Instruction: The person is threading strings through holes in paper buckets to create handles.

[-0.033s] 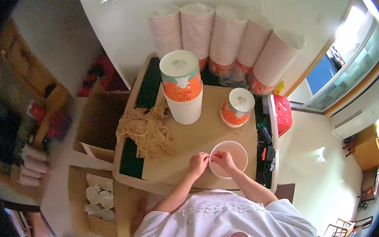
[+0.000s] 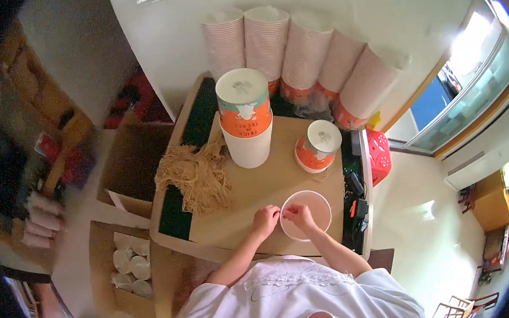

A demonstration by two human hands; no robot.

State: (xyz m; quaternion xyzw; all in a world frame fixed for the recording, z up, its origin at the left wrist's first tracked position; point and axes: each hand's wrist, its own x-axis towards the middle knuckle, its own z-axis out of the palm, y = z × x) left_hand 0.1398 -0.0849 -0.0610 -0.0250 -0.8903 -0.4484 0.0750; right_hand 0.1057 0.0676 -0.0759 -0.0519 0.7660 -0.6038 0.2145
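Paper bowl (image 2: 307, 216) unmoved — left hand (image 2: 265, 220), right hand (image 2: 298, 215) fingers still pinch its rim.

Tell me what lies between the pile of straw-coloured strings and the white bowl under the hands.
In the head view, only bare brown cardboard separates the strings from the white bowl; the left hand rests at the bowl's near-left rim.

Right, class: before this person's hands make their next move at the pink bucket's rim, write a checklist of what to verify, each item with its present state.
1. Left hand at the pink paper bucket rim: ok.
2. Right hand over its rim: ok.
3. What the fingers pinch: cannot tell.
4. Twine bundle lying on the cardboard-covered table: ok.
5. Tall bucket stack upright: ok.
6. Short bucket stack apart from the hands: ok.
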